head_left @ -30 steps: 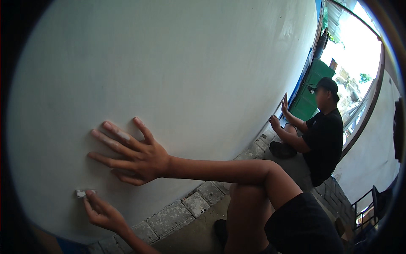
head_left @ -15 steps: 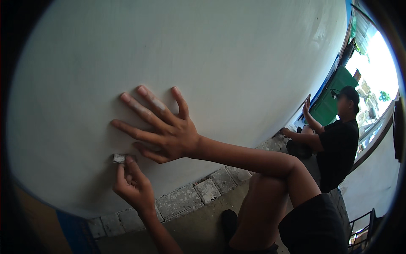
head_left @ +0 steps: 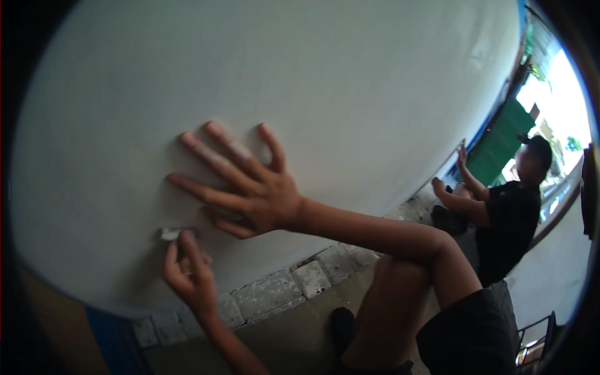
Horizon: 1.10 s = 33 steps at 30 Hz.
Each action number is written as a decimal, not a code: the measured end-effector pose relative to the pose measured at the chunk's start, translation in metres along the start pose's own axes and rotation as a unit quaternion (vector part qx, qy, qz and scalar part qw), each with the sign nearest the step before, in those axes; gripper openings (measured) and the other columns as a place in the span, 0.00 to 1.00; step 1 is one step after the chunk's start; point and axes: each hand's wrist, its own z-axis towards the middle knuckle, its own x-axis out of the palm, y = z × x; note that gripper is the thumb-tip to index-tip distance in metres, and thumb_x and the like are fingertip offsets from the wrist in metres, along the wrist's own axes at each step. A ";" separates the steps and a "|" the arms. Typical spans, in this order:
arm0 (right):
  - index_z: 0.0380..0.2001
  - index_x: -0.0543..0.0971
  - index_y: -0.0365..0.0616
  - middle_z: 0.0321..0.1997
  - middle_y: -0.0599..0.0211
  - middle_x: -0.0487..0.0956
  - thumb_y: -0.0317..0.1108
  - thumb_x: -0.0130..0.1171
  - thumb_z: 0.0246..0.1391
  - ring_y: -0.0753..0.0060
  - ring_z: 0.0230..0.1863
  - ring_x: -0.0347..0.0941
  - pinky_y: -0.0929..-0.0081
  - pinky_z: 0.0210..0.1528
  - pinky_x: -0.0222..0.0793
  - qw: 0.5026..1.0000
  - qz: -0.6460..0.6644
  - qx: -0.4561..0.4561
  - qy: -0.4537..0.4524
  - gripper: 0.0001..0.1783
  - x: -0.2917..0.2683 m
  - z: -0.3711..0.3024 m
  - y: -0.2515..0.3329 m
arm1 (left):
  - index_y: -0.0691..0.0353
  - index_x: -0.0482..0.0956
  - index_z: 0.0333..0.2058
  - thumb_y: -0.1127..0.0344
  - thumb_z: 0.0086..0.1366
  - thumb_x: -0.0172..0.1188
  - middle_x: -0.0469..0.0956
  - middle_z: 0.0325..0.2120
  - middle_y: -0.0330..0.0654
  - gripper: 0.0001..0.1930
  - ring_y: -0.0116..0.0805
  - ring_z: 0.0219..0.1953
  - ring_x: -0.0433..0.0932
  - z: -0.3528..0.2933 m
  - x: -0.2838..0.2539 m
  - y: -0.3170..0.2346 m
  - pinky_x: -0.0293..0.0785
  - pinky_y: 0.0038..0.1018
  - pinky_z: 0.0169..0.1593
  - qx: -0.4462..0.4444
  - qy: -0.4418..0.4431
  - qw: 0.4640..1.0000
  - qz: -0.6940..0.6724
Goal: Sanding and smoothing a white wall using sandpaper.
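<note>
Between the thumb and fingers of my left hand (head_left: 189,275) is a small, flat grey-white piece (head_left: 170,234), perhaps folded sandpaper; its exact kind is unclear. I hold it against the smooth white wall (head_left: 350,94), low down. Above and to the right of it, my right hand (head_left: 265,194) lies spread on the same wall, palm in, fingers stretched apart. White dust marks its fingers. The right forearm crosses over my bent leg (head_left: 394,306).
Grey, paint-spotted blocks (head_left: 265,297) line the wall's foot, above a dull floor (head_left: 294,337). At the right another person (head_left: 509,212) in dark clothes crouches with a hand raised to the wall. A green panel (head_left: 500,140) stands behind, a dark metal rack (head_left: 536,337) at lower right.
My left hand has slid slightly left along the wall with the small piece. The right hand stays spread on the wall. The view has shifted a little.
</note>
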 end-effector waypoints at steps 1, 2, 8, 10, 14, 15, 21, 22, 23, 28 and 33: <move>0.71 0.64 0.76 0.81 0.67 0.54 0.57 0.53 0.55 0.61 0.81 0.47 0.32 0.77 0.22 1.000 0.012 0.011 -0.002 0.38 -0.001 0.000 0.001 | 0.70 0.80 0.39 0.57 0.75 0.58 0.73 0.20 0.34 0.17 0.16 0.18 0.66 0.001 -0.003 0.000 0.56 0.18 0.18 0.039 0.004 0.999 0.004; 0.70 0.66 0.77 0.80 0.68 0.56 0.57 0.53 0.55 0.61 0.80 0.50 0.33 0.76 0.21 1.000 0.006 0.015 -0.009 0.37 -0.003 0.001 0.001 | 0.69 0.79 0.38 0.55 0.75 0.58 0.71 0.18 0.33 0.18 0.16 0.16 0.64 0.002 -0.005 0.000 0.53 0.17 0.16 0.065 0.009 0.998 0.016; 0.65 0.75 0.78 0.75 0.66 0.67 0.56 0.54 0.56 0.60 0.77 0.58 0.44 0.79 0.21 0.999 -0.029 0.034 -0.022 0.31 -0.010 0.005 0.006 | 0.70 0.80 0.35 0.63 0.75 0.58 0.80 0.24 0.39 0.14 0.17 0.19 0.72 0.009 -0.010 -0.018 0.68 0.19 0.21 0.029 -0.051 0.997 -0.048; 0.64 0.76 0.78 0.75 0.64 0.67 0.57 0.54 0.55 0.59 0.77 0.58 0.46 0.80 0.21 0.998 -0.041 0.036 -0.024 0.31 -0.010 0.007 0.008 | 0.70 0.80 0.35 0.63 0.75 0.57 0.80 0.22 0.38 0.14 0.17 0.18 0.72 0.004 0.000 -0.018 0.65 0.18 0.19 0.047 0.001 0.998 -0.039; 0.63 0.78 0.72 0.74 0.55 0.65 0.55 0.57 0.54 0.54 0.78 0.54 0.48 0.80 0.20 0.998 -0.056 0.006 -0.029 0.31 -0.009 0.008 0.005 | 0.69 0.81 0.37 0.60 0.76 0.54 0.80 0.22 0.39 0.16 0.18 0.17 0.72 0.000 -0.002 -0.006 0.63 0.19 0.17 0.075 0.017 0.997 0.014; 0.63 0.78 0.67 0.75 0.50 0.63 0.54 0.57 0.54 0.51 0.79 0.51 0.48 0.79 0.19 0.998 -0.057 -0.017 -0.037 0.31 -0.009 0.008 0.003 | 0.69 0.81 0.37 0.60 0.76 0.54 0.80 0.22 0.40 0.16 0.18 0.17 0.72 0.003 -0.009 -0.004 0.62 0.19 0.17 0.069 -0.007 0.997 0.017; 0.63 0.77 0.75 0.75 0.58 0.65 0.56 0.56 0.55 0.55 0.79 0.53 0.48 0.80 0.18 0.998 -0.059 0.008 -0.030 0.30 -0.005 0.002 0.003 | 0.61 0.78 0.31 0.55 0.78 0.51 0.71 0.18 0.29 0.19 0.14 0.16 0.64 0.011 -0.011 -0.009 0.58 0.14 0.18 0.072 -0.094 0.993 -0.013; 0.63 0.77 0.75 0.75 0.58 0.65 0.56 0.56 0.55 0.55 0.79 0.52 0.48 0.80 0.18 0.998 -0.059 0.012 -0.029 0.30 -0.005 0.001 0.004 | 0.62 0.79 0.31 0.56 0.78 0.51 0.72 0.18 0.30 0.19 0.14 0.16 0.65 0.005 -0.002 -0.011 0.59 0.14 0.18 0.089 -0.068 0.994 0.015; 0.63 0.77 0.75 0.75 0.58 0.64 0.56 0.56 0.55 0.55 0.79 0.52 0.48 0.80 0.18 0.998 -0.054 0.018 -0.029 0.30 -0.005 0.001 0.004 | 0.63 0.79 0.32 0.56 0.78 0.51 0.73 0.18 0.31 0.18 0.14 0.16 0.66 0.000 0.005 -0.011 0.59 0.15 0.18 0.106 -0.043 0.992 0.043; 0.63 0.77 0.74 0.76 0.57 0.64 0.57 0.56 0.56 0.55 0.79 0.51 0.47 0.80 0.19 0.998 -0.058 0.010 -0.017 0.30 -0.006 -0.001 0.002 | 0.68 0.81 0.36 0.61 0.77 0.52 0.75 0.18 0.35 0.16 0.15 0.16 0.67 0.004 -0.001 -0.004 0.56 0.18 0.16 0.131 -0.061 0.986 0.079; 0.63 0.77 0.72 0.75 0.55 0.65 0.55 0.57 0.55 0.54 0.79 0.52 0.47 0.79 0.19 0.999 -0.049 -0.005 -0.009 0.30 -0.008 -0.001 0.002 | 0.68 0.79 0.33 0.64 0.77 0.52 0.74 0.17 0.32 0.15 0.18 0.14 0.67 0.019 -0.011 -0.007 0.58 0.21 0.17 0.182 -0.166 0.966 0.082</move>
